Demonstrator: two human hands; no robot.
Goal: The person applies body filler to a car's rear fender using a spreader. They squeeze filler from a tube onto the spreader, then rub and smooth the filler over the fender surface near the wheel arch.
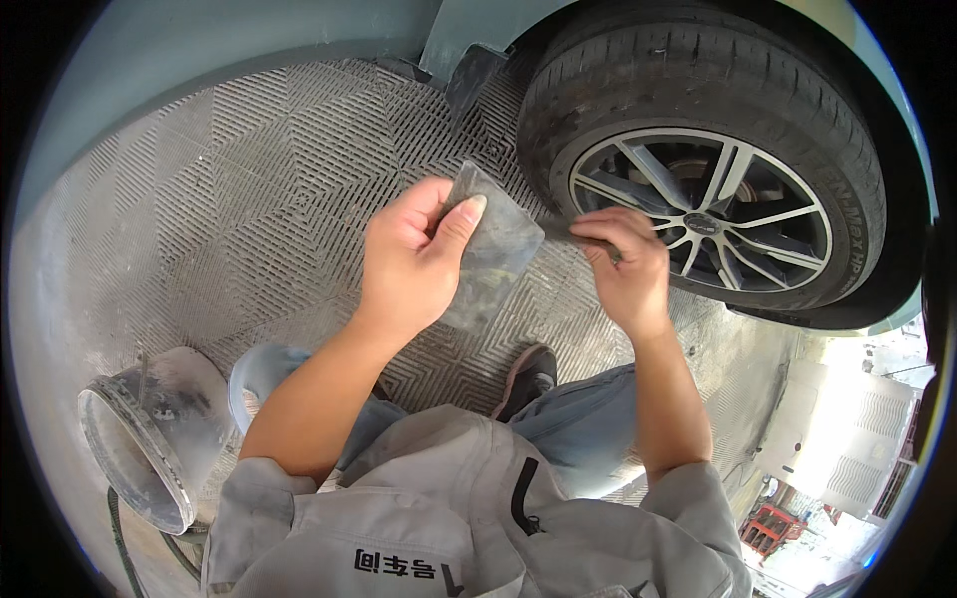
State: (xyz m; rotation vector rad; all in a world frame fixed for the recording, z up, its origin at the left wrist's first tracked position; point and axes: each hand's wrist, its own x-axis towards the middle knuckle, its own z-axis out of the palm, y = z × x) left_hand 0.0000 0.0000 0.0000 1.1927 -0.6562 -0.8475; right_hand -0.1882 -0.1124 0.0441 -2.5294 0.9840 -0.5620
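Note:
My left hand (404, 254) is closed on a flat grey plate (493, 254), thumb on top and fingers underneath. The plate is tilted, and its surface carries dull smears. Just to its right, my right hand (628, 259) pinches a thin dark flat tool (560, 228), seen nearly edge-on beside the plate's right corner. Its exact kind does not show, and I cannot tell whether it touches the plate. Beyond my right hand stands a car wheel with a black tire (598, 110) and a black-and-silver rim (736, 169).
A light blue-grey car body panel (269, 40) curves across the top. At the lower left, a stained whitish bucket (194, 399) is tilted, with a dark hose (122, 543) near it. Ribbed grating (299, 189) covers the floor. A red object (773, 528) stands at the lower right.

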